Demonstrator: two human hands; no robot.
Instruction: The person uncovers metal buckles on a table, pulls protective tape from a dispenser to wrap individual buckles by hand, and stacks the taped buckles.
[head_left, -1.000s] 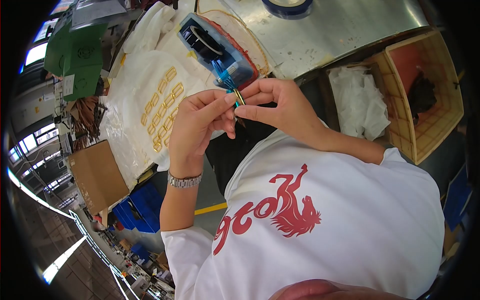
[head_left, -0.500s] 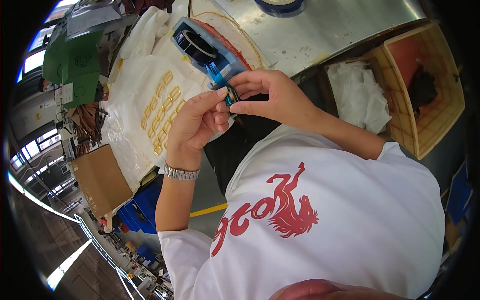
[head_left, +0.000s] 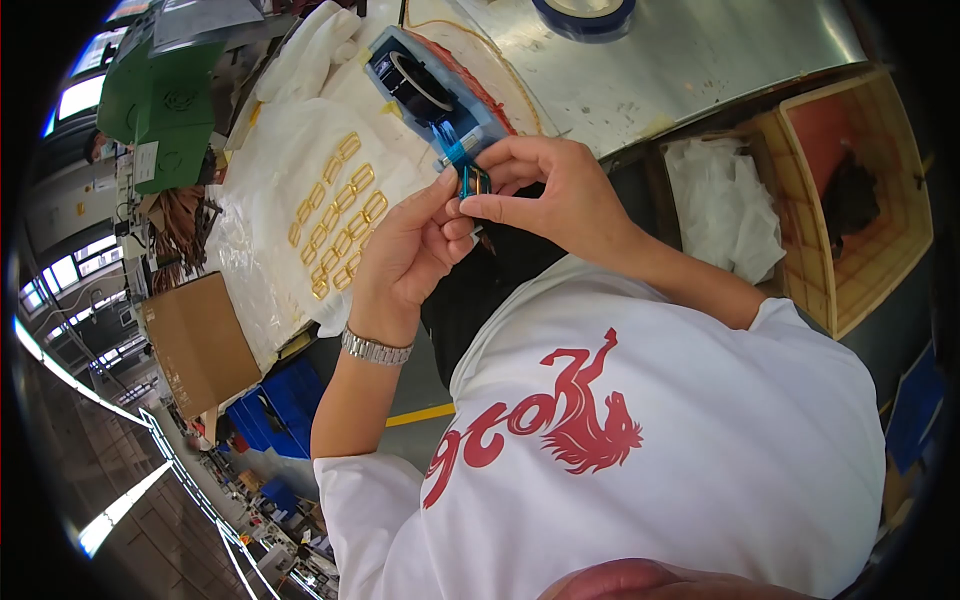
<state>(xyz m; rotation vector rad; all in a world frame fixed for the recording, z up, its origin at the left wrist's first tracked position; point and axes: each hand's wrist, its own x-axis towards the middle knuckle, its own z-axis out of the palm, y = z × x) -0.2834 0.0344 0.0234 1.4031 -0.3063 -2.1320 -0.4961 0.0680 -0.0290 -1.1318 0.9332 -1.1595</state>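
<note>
Between the fingertips of both hands is a small metal frame (head_left: 474, 182) with blue film on it. My left hand (head_left: 408, 240), with a metal watch at the wrist, pinches its lower left side. From the right, my right hand (head_left: 560, 190) holds the other side with thumb and fingers. A strip of blue film (head_left: 449, 143) runs from the held piece up to the blue-grey tape dispenser (head_left: 465, 103), which carries a dark roll (head_left: 412, 85). Several gold rectangular frames (head_left: 340, 215) lie in rows on a white sheet (head_left: 272, 180) left of my hands.
A blue tape roll (head_left: 585, 12) sits on the metal tabletop (head_left: 700, 55). At the right are white plastic bags (head_left: 722, 205) and a yellowish crate (head_left: 905, 225) with dark material inside. A cardboard box (head_left: 202, 345), blue bins (head_left: 290, 405) and a green machine part (head_left: 165, 100) are at the left.
The held frame has turned, and its opening now faces the camera more. Blue film covers more of it than one second ago. Both hands stay close together near the dispenser.
</note>
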